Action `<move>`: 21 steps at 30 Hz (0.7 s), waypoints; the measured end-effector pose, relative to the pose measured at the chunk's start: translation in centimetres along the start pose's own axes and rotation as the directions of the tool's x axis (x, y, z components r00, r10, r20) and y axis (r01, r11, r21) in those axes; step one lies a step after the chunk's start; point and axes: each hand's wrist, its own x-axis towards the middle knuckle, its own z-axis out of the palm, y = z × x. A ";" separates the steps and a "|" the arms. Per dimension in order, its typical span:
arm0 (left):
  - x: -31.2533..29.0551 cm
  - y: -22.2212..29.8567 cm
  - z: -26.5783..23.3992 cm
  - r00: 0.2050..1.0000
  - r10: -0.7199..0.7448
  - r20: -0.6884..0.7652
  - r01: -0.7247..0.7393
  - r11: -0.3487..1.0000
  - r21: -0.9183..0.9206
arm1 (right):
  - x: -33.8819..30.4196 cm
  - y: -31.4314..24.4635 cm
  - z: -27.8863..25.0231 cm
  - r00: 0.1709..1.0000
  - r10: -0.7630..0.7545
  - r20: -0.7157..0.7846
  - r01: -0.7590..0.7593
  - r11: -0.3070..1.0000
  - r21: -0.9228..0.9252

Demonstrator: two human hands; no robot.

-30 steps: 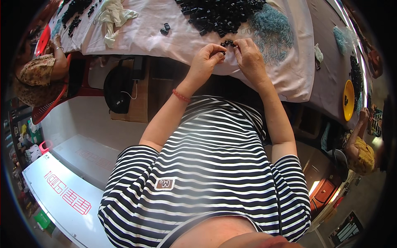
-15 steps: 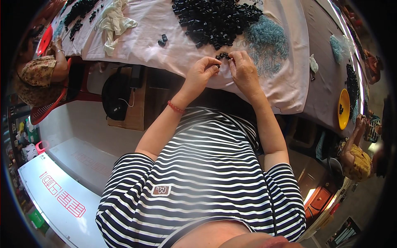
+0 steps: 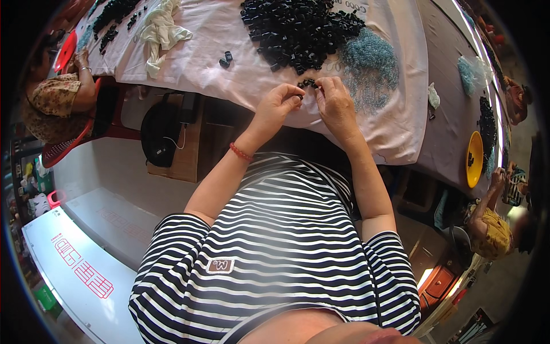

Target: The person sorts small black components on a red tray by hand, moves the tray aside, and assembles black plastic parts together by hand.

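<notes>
Both hands are together over the near edge of the pink cloth-covered table. My left hand (image 3: 278,105) is closed in a pinch, with a small black piece (image 3: 301,97) showing at its fingertips. A red bead bracelet circles that wrist. Just to the right, my right hand (image 3: 338,107) is also pinched closed; what its fingertips hold is too small to make out. A short row of small black pieces (image 3: 307,83) lies between the two hands, reaching the right fingertips. Beyond them spreads a heap of black parts (image 3: 298,34), and right of it a pile of pale blue-grey rings or loops (image 3: 371,57).
Two loose black parts (image 3: 226,59) and a crumpled cream cloth (image 3: 163,31) lie to the left. Off to the right are a yellow dish (image 3: 474,159) and a clear plastic bag (image 3: 473,75). Other people sit at both sides. Under the table stands a cardboard box (image 3: 175,171).
The whole view has shifted slightly. My right fingers have moved a little at the row of small black pieces, while my left hand keeps its pinch.
</notes>
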 end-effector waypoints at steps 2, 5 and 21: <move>-0.1 0.3 0.2 0.999 0.026 -0.025 -0.026 1.000 0.011 | 0.0 -0.1 -0.1 1.000 0.005 0.010 -0.005 1.000 0.000; -0.1 0.2 0.1 0.999 0.025 -0.025 -0.025 1.000 -0.009 | 0.1 -0.2 -0.1 1.000 0.008 0.011 -0.008 1.000 0.001; 0.0 -0.1 -0.2 1.000 -0.004 0.015 0.004 1.000 -0.022 | 0.0 -0.1 0.1 1.000 0.006 -0.025 -0.006 1.000 0.024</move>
